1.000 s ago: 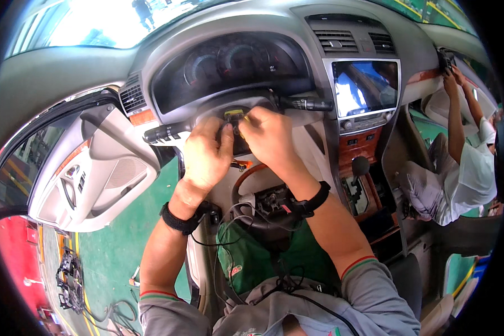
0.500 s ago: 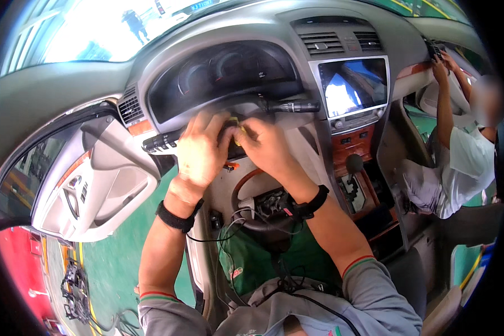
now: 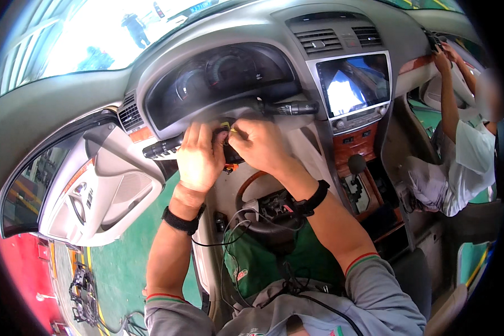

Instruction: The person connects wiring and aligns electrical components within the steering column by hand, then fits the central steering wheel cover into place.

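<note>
Both of my hands are at the exposed end of the steering column [image 3: 233, 155], below the instrument cluster. My left hand [image 3: 199, 159] is closed against the column's left side, its fingers curled over the black part there. My right hand [image 3: 263, 147] pinches a small yellow piece [image 3: 233, 129] at the column's top; its exact kind is mostly hidden by the fingers. An orange connector [image 3: 230, 167] shows just under my hands. The detached steering wheel [image 3: 252, 182], with a wood-look rim and an open centre, rests on my lap.
Control stalks stick out left [image 3: 161, 149] and right [image 3: 297, 107] of the column. A touchscreen [image 3: 353, 84] and gear lever [image 3: 357, 163] are at the right. The driver's door [image 3: 101, 190] stands open. A co-worker [image 3: 465, 151] works at the passenger side. Thin cables [image 3: 229, 242] hang across my lap.
My right hand has shifted slightly left and its fingers have turned in more over the yellow piece. My left hand has moved a little lower, showing more of the column between my hands.
</note>
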`<action>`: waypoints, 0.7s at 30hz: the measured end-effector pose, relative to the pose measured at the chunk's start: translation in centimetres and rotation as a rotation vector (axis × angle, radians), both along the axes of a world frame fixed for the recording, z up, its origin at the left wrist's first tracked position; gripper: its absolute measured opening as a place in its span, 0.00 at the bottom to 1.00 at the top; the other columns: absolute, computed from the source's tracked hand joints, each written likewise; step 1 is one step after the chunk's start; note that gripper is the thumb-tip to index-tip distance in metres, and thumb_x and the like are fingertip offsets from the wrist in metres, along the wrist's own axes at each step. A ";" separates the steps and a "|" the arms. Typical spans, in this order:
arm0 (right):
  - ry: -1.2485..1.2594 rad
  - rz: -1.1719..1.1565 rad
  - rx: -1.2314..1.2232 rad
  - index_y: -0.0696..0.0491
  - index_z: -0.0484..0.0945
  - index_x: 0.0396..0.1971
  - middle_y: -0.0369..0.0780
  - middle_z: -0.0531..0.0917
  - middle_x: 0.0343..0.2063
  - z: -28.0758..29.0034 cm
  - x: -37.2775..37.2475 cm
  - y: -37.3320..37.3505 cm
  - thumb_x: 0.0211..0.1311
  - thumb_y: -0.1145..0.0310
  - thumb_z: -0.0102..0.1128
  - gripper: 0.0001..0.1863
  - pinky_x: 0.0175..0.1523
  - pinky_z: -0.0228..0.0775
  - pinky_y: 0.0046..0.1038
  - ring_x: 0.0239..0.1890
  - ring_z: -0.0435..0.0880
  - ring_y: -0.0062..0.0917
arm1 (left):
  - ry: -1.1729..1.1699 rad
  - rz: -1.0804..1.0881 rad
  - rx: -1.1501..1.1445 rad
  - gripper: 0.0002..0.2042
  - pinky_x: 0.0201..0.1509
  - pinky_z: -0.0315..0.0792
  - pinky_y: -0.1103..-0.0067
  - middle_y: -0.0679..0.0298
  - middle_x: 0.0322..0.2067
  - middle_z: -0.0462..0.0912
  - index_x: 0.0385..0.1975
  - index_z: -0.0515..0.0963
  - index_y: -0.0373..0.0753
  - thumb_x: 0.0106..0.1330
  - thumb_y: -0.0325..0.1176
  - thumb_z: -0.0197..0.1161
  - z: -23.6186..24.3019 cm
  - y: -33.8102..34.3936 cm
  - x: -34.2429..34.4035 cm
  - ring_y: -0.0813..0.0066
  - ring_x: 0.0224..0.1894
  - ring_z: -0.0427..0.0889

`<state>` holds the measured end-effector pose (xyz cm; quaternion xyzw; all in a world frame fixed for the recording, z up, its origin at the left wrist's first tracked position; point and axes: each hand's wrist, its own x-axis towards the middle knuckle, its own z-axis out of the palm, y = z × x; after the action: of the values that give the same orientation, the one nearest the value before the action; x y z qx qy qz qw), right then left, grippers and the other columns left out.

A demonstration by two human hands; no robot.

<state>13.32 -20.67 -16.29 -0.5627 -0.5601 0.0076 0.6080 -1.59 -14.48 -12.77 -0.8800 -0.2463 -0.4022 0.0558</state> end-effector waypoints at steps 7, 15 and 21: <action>0.072 0.109 -0.016 0.56 0.82 0.24 0.50 0.81 0.20 -0.7 0.8 0.8 0.58 0.63 0.64 0.11 0.30 0.73 0.41 0.24 0.82 0.48 | -0.046 -0.046 0.027 0.08 0.40 0.76 0.63 0.54 0.34 0.79 0.42 0.81 0.38 0.65 0.29 0.67 -0.3 0.2 0.4 0.50 0.37 0.81; 0.350 0.314 -0.096 0.60 0.83 0.33 0.40 0.82 0.20 -0.6 1.2 -0.4 0.64 0.68 0.62 0.10 0.31 0.72 0.26 0.23 0.78 0.18 | -0.032 -0.049 -0.007 0.09 0.39 0.77 0.64 0.55 0.33 0.80 0.44 0.82 0.38 0.65 0.30 0.68 0.0 0.1 0.1 0.51 0.36 0.82; 0.248 0.094 0.035 0.60 0.84 0.35 0.47 0.85 0.26 0.5 1.5 0.0 0.64 0.68 0.66 0.09 0.32 0.74 0.30 0.24 0.84 0.29 | -0.084 -0.081 -0.092 0.11 0.36 0.77 0.66 0.57 0.32 0.81 0.46 0.81 0.39 0.66 0.32 0.69 0.1 0.1 -0.2 0.55 0.32 0.83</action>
<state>14.78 -20.71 -15.79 -0.5200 -0.5062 0.0960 0.6813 -1.79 -14.39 -12.71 -0.8733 -0.2309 -0.4289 -0.0112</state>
